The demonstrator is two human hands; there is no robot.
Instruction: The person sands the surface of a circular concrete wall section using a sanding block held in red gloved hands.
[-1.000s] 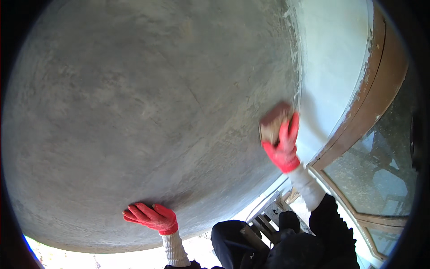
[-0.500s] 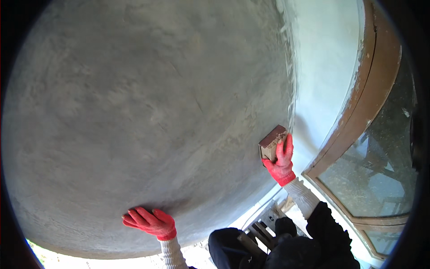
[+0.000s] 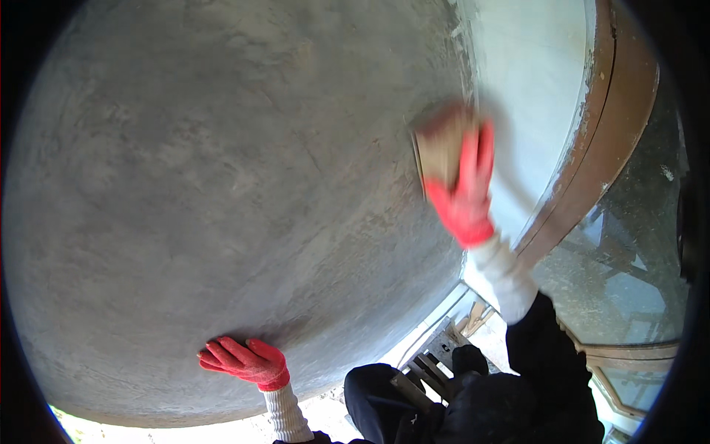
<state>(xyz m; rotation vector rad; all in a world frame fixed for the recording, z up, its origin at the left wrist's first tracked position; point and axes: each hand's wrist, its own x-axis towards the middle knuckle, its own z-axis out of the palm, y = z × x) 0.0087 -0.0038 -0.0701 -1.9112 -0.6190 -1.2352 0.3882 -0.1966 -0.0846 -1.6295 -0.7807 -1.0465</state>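
A large grey plastered wall fills most of the view. My right hand, in a red glove, grips a sanding block with tan sides and a reddish-brown end. The block lies against the wall near its right edge, where it meets a white strip; hand and block are smeared by motion. At the lower left, my left hand, also red-gloved, rests flat on the grey wall with fingers stretched out and holds nothing.
Right of the grey wall runs a white wall strip, then a brown wooden window frame with glass panes. Below me stands a slatted wooden stool or step, partly hidden by my dark-clothed legs.
My right hand has moved up along the wall's right edge with the sanding block. My left hand has stayed nearly in place.
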